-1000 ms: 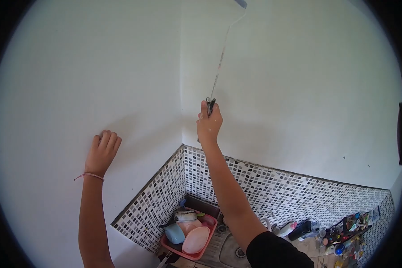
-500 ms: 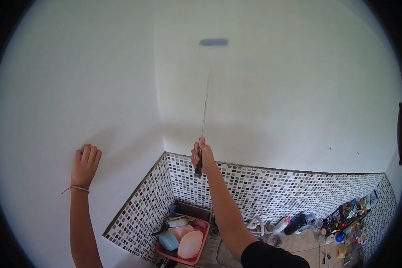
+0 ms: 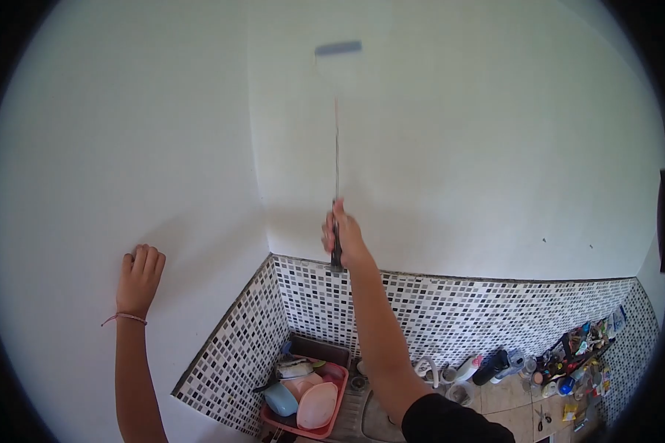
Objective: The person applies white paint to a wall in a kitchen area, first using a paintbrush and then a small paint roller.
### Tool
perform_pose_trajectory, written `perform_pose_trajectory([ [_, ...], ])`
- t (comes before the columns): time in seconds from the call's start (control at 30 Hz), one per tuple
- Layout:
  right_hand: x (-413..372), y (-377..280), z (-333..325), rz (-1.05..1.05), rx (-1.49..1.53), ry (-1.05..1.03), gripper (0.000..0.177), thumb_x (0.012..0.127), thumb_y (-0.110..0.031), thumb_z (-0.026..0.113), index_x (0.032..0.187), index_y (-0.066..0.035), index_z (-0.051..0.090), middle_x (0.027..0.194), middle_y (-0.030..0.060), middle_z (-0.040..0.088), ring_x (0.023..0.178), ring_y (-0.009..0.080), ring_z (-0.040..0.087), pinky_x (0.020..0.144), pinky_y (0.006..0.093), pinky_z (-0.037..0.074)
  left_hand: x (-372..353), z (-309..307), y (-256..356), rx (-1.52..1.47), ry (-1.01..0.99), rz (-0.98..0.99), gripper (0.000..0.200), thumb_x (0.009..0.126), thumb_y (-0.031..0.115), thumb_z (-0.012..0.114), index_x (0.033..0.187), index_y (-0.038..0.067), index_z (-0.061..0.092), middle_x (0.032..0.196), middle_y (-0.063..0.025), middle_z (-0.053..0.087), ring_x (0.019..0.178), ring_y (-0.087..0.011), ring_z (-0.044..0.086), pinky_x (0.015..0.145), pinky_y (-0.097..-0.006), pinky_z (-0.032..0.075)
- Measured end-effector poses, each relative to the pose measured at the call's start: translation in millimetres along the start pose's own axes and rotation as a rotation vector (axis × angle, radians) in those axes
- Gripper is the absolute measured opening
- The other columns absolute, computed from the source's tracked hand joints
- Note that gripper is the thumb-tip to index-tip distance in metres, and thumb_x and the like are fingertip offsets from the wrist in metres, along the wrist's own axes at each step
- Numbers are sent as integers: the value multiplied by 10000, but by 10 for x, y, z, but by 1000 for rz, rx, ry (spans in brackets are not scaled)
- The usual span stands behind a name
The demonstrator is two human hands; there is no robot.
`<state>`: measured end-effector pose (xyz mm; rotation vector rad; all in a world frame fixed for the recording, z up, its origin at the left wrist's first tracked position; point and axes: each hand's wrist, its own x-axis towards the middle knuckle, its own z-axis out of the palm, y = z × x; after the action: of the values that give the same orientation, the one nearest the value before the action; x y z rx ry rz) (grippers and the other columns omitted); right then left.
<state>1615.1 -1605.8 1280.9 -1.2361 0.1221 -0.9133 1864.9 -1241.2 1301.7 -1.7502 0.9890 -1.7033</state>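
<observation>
My right hand (image 3: 345, 235) is wrapped round the black handle (image 3: 337, 255) of a paint roller. Its long thin metal rod runs upward to a grey-blue roller head (image 3: 338, 48), which lies against the upper part of the facing white wall (image 3: 450, 148). Slight blur softens the head and the hand. On the left, my left hand (image 3: 141, 275) rests against the side wall (image 3: 74, 199), holding nothing I see, with its fingers bent and their tips partly hidden. A thin bracelet (image 3: 129, 317) circles that wrist.
Mosaic tiles (image 3: 458, 306) line the lower walls. Below stand a pink basin (image 3: 338, 399) of dishes, a sink (image 3: 380, 424) and a faucet (image 3: 425, 367). Bottles (image 3: 489, 367), scissors (image 3: 543, 419) and assorted clutter (image 3: 580, 362) occupy the counter at right.
My right hand and the paint roller have moved up the wall, the roller head also shifting slightly left and tilting. My left hand has stayed nearly still.
</observation>
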Motion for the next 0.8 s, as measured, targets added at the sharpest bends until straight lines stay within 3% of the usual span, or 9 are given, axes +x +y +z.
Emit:
perform_pose_trajectory([
  [0.17,105,-312,290,37,-51,135,690,884,-791,481,648,-147,412,492,-13,374,373,117,395,368,287,337,5,-8,-4,-39,2,-17,223,888,170,648,1093,132,567,1154,-21,560,1181,-172,525,926,-343,442],
  [0.33,-490,1200,-180,24,-169,150,712,892,-789,459,611,-137,412,465,14,402,357,154,415,351,313,347,11,2,1,-47,5,-27,215,885,164,652,1078,132,563,1140,-22,557,1159,-168,530,916,-339,443],
  [0.47,-1281,1924,-20,139,28,207,721,948,-741,422,607,-109,481,459,32,439,356,153,442,339,295,368,20,-26,-7,-22,0,-22,207,887,161,656,1070,140,562,1121,-20,552,1147,-166,532,901,-335,443],
  [0.6,-1012,1865,59,118,70,146,704,935,-746,427,629,-113,461,463,29,423,359,157,444,343,294,373,3,-6,-19,-9,-6,-16,207,889,163,657,1072,145,563,1124,-17,549,1148,-162,530,897,-333,444],
  [0.8,-428,1060,252,71,30,161,698,911,-768,435,656,-118,439,494,16,429,370,142,430,361,293,381,28,-25,-24,-44,0,-27,207,890,157,654,1073,141,559,1137,-15,549,1149,-154,532,904,-329,446],
])
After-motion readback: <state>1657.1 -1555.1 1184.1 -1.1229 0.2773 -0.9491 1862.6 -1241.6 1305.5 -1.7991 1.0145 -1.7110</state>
